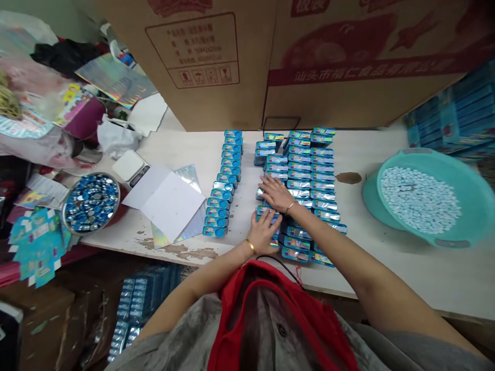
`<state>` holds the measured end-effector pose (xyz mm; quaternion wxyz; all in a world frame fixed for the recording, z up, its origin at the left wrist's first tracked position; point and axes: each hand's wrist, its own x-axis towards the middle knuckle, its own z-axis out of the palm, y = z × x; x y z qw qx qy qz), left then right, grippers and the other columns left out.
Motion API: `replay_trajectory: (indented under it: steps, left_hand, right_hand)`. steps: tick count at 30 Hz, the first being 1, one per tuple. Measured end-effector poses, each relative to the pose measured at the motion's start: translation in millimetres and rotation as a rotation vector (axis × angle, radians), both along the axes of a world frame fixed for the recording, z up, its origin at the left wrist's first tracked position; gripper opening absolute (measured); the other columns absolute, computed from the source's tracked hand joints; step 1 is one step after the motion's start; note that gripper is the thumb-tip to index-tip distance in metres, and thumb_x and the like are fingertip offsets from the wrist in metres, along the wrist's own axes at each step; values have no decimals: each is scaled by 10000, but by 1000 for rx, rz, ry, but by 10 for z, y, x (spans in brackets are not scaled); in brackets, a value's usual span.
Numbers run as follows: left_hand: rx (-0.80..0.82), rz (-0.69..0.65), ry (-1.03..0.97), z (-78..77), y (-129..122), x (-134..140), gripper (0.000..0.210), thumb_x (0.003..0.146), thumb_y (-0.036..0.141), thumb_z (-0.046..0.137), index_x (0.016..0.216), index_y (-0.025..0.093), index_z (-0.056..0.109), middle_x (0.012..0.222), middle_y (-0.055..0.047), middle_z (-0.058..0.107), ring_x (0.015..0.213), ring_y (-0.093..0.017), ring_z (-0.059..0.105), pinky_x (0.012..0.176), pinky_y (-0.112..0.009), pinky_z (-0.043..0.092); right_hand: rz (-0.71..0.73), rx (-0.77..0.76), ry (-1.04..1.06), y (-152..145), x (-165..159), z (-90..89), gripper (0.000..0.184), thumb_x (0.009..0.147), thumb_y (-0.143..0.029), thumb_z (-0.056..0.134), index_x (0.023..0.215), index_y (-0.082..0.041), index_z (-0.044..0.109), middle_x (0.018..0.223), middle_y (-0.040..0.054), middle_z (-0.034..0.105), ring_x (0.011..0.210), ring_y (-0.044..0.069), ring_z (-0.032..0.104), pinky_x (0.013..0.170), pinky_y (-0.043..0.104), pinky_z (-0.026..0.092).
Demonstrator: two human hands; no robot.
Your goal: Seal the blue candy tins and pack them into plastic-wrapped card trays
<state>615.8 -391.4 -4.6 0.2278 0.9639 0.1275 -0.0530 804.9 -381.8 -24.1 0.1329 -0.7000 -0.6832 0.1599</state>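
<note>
A cardboard carton (251, 111) stands on the table (371, 268), a white bag (117, 138) to its left

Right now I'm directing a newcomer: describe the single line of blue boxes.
Find the big cardboard carton across the table. In front of it, left of the left hand, a line of small blue boxes runs toward the front edge. Unlike the wider block under the right hand, it is single-file.

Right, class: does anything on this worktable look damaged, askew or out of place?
Yes. A brown patch marks the white tabletop beside the turquoise basin; stain or wear, I can't tell. The tabletop's near left edge looks worn. The single row of blue boxes is askew: it bends, its nearer end stepping left.
</note>
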Motion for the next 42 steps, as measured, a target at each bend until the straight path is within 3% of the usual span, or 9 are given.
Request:
replay_trajectory:
  steps: [7,9,14,18,21,27,35,39,42]
  left_hand:
    - [-139,-91,-184,240,67,-149,796,819,626,483,1476,199,343,1506,-121,384,1442,-300,236,1178,-537,146]
    - [-107,90,-185,303,528,-518,626,911,526,395,1443,196,380,1441,-111,472,1383,-226,360,1163,-429,260]
    - [250,1008,-103,358,2310,-1784,526,902,276,452,1383,77,377,1353,-190,511,1294,-257,448,1110,-416,339]
    - [224,1145,116,309,3505,-2489,619,848,278,603,1339,-14,366,1378,-244,474,1311,-303,422,1111,-393,315]
    - [97,1143,194,202,3963,-2713,474,897,366,552,1161,-25,503,1172,-228,615,1179,-307,533,1038,-424,377]
    - [-119,960,269,-140,3860,-2807,355,918,413,465,781,138,642,744,-70,659,846,-226,626,836,-353,478]
    - [55,1084,246,-504,3242,-2818,617,777,383,669,1306,163,441,1381,-183,451,1269,-344,412,1009,-469,346]
    - [-42,1066,180,-355,3382,-2845,343,838,294,575,1142,142,523,1258,-179,556,1224,-322,472,1005,-455,346]
    - [-186,945,130,20,3522,-2913,227,889,264,482,1087,171,540,998,-106,665,991,-261,614,883,-384,437]
  right_hand:
    - [-217,195,121,-405,-5,169,546,954,-457,353,1410,-171,446,1567,139,276,1472,295,169,1135,573,269]
    - [-280,249,158,-517,-145,245,537,943,-467,376,1400,-199,462,1559,135,293,1468,312,178,1126,595,283]
    - [-309,323,254,-542,-780,353,471,919,-439,462,1347,-252,517,1504,132,388,1450,328,232,1120,613,312]
    - [-315,314,305,-226,-1431,341,383,925,-405,469,1264,-264,579,1475,127,428,1442,322,259,1123,626,309]
    - [-337,278,332,89,-1876,368,345,936,-383,465,1227,-254,600,1465,122,443,1437,317,273,1110,635,328]
    - [-343,209,348,516,-2478,471,324,945,-356,467,1208,-240,616,1465,114,446,1453,301,236,1126,602,334]
    - [-330,185,341,659,-2821,463,281,936,-325,497,1148,-211,642,1437,144,470,1443,311,259,1116,605,338]
    - [-302,177,313,820,-2796,466,298,943,-338,481,1158,-202,635,1457,142,448,1454,307,231,1118,591,334]
    - [-310,172,313,1056,-2725,557,375,945,-386,469,1267,-225,574,1506,116,387,1470,292,182,1137,574,301]
